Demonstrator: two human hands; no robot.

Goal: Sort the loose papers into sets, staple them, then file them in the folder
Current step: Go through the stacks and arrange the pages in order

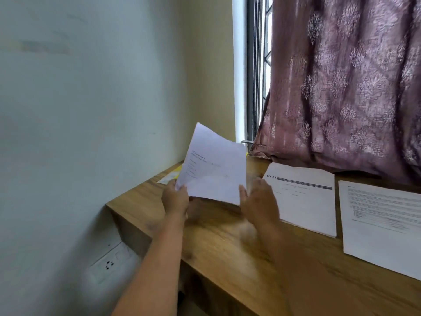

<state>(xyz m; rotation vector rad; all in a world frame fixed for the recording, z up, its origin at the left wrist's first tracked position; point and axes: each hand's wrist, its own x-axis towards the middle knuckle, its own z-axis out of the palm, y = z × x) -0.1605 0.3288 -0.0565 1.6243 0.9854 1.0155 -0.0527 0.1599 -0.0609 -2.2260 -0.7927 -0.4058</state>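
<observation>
A white printed sheet is raised and tilted above the left end of the wooden desk. My left hand pinches its lower left corner. My right hand is blurred, with fingers straight beside the sheet's lower right corner; contact cannot be told. Two paper sets lie flat on the desk: one with a dark header bar in the middle, another full of text at the right. A yellow folder peeks out behind the raised sheet, mostly hidden.
A pale wall stands on the left, with a white power socket below the desk's edge. A patterned mauve curtain hangs over the window at the back and touches the desk's rear edge.
</observation>
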